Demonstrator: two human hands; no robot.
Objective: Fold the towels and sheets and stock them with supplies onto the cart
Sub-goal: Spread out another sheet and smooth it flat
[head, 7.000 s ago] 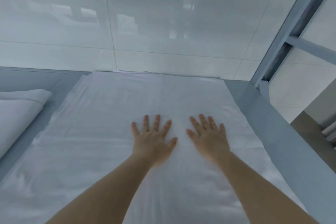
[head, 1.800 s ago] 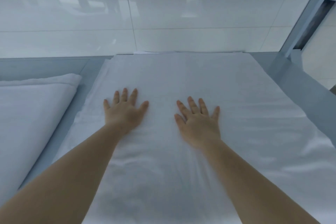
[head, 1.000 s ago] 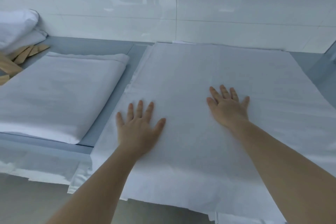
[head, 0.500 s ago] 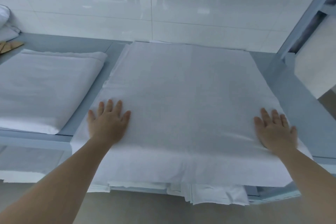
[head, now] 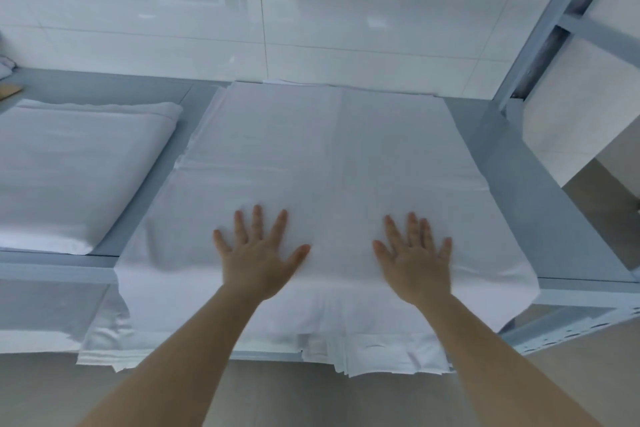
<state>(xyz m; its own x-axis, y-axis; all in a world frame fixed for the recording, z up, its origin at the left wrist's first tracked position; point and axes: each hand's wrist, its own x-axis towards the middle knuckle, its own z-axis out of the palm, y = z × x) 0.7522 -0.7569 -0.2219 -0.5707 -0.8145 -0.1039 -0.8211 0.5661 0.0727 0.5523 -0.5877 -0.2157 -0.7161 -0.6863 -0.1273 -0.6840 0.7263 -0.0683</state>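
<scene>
**Inspector:** Where is the sheet (head: pixel 311 156)?

**Assistant:** It lies spread flat on the grey shelf (head: pixel 512 191), white, its far edge close to the tiled wall (head: pixel 311 3). Its near edge hangs over the front lip of the shelf, where several folded layers show, stacked unevenly below.

**Inspector:** And the hands?

**Assistant:** Both rest palm down on the sheet, near its front edge. The left hand (head: pixel 258 260) lies left of the sheet's centre crease, fingers straight and spread, gripping nothing. The right hand (head: pixel 417 263) lies right of that crease in the same manner, flat and splayed, gripping nothing. The two are apart, with bare sheet between them. Both forearms reach in from the near side.

**Inspector:** What else sits around the sheet?

**Assistant:** To the left of the sheet, on the same shelf, lies a folded white bundle (head: pixel 69 166), thick and smooth, apart from the sheet with a strip of grey shelf between. Beyond that bundle, at the far left edge, a scrap of white cloth (head: pixel 5 66) and a tan object (head: pixel 8 92) show; neither can be identified. To the right of the sheet a grey metal post (head: pixel 554 21) rises beside the wall. Below the sheet's hanging edge the floor (head: pixel 311 399) is pale beige.
</scene>
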